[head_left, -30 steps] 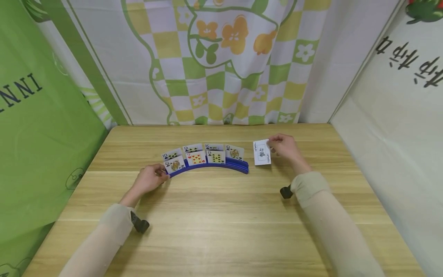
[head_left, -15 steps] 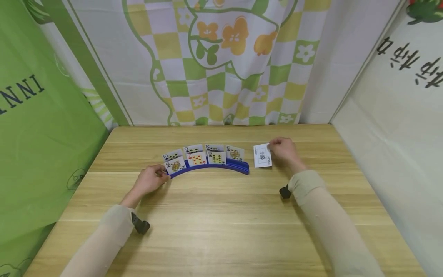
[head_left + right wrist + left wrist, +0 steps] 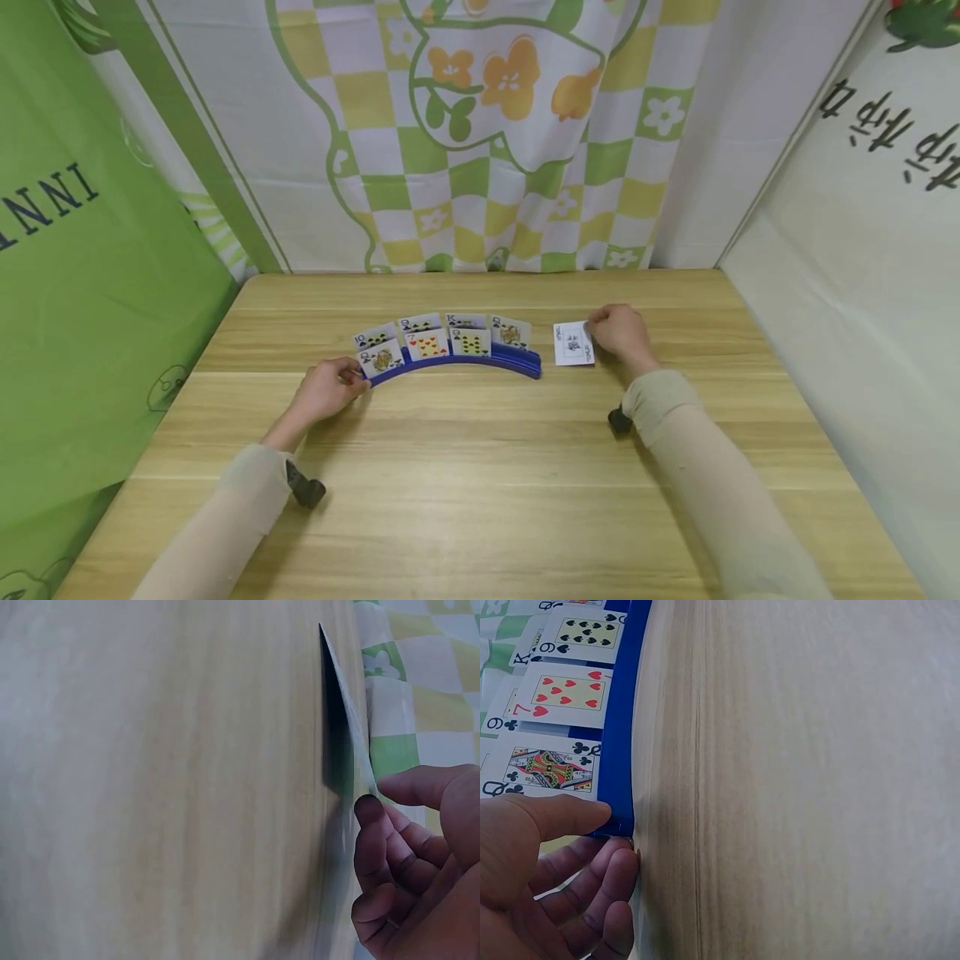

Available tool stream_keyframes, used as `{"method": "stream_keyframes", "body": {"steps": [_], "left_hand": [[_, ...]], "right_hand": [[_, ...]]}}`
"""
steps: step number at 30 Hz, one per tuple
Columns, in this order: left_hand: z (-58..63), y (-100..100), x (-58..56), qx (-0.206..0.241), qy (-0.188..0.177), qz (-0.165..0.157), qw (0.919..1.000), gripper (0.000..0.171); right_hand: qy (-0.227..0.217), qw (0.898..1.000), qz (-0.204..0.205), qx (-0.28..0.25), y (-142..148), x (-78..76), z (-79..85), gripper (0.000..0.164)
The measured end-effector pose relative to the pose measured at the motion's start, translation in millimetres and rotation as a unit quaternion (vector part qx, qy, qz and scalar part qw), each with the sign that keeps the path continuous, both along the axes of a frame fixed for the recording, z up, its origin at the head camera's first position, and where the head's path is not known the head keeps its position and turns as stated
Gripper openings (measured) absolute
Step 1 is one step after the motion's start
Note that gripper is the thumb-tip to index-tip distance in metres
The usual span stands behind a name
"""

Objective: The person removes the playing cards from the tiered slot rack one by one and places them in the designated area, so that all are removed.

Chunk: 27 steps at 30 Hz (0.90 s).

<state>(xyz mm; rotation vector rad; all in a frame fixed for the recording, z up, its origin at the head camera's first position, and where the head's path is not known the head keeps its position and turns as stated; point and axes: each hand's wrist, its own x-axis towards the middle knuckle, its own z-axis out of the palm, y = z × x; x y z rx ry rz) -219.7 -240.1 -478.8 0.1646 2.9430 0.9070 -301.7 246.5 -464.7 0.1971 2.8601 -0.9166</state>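
Note:
My left hand (image 3: 322, 390) grips the left end of a curved blue card holder (image 3: 517, 362), its thumb lying on the holder's end in the left wrist view. Playing cards stand in the holder in two rows. In front are a queen of clubs (image 3: 551, 769), a seven of hearts (image 3: 566, 694) and a nine of spades (image 3: 581, 634). Partly covered cards stand behind, and a queen (image 3: 510, 332) shows at the right. Beyond the holder's right end, my right hand (image 3: 621, 333) pinches a black-and-white joker card (image 3: 573, 344) by its upper right corner, close over the table.
The holder stands on a wooden table (image 3: 480, 467) toward its far edge. A checked green and yellow curtain (image 3: 480, 217) hangs right behind that edge. A green panel (image 3: 97, 333) closes off the left side, a white one (image 3: 840, 317) the right.
My right hand has come slightly toward me with the joker card, whose face looks more foreshortened and straighter in the head view. My left hand and the holder have stayed in place.

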Motion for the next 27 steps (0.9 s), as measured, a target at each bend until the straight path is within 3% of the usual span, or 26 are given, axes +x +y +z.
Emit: {"method": "stream_keyframes", "body": {"steps": [8,27], "left_hand": [[-1.2,-0.5,1.0,-0.002,-0.001,0.000,1.0000,0.030],[-0.1,0.4,0.3,-0.001,-0.005,0.005,1.0000,0.031]], "right_hand": [[0.004,1.000,-0.003,0.016,3.1,2.6,-1.4,0.030],[0.012,0.999,-0.014,-0.033,7.3,6.8,-3.9,0.033]]}}
